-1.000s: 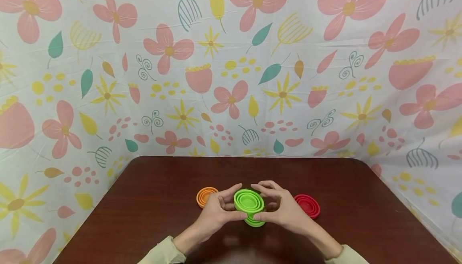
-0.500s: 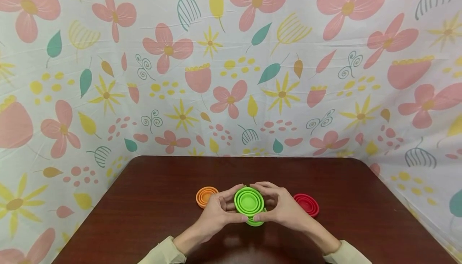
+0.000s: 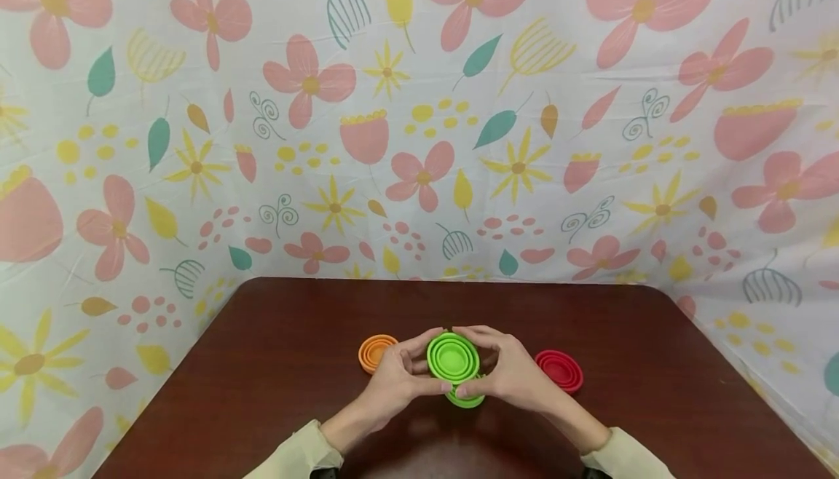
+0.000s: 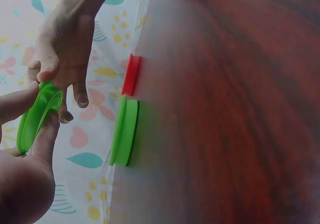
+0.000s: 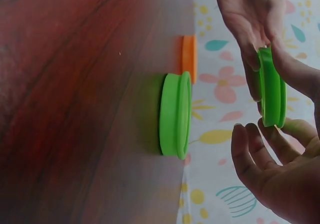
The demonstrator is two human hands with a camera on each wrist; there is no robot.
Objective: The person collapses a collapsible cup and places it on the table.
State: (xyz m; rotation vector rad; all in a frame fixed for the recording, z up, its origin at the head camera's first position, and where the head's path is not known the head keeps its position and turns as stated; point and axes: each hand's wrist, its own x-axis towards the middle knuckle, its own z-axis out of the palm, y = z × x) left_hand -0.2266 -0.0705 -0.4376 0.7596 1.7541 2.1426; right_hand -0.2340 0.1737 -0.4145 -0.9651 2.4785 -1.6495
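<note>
Both hands hold a green collapsible cup (image 3: 452,356), folded flat with concentric rings, tilted to face the head camera. My left hand (image 3: 396,377) grips its left side between thumb and fingers; in the left wrist view the left thumb (image 4: 17,103) lies along its rim. My right hand (image 3: 505,370) holds the right side, its thumb at the near edge and its fingers behind. Below the held cup, a second green collapsible cup (image 5: 172,116) sits on the table, partly hidden in the head view.
An orange collapsible cup (image 3: 376,352) lies on the table behind the left hand. To the right of the right hand lies a red collapsible cup (image 3: 559,371). The dark wooden table (image 3: 295,341) ends at a floral cloth backdrop (image 3: 419,137).
The held green cup has tilted up, its face turning more toward the head camera. Both hands keep their hold with small shifts. The head view has moved slightly.
</note>
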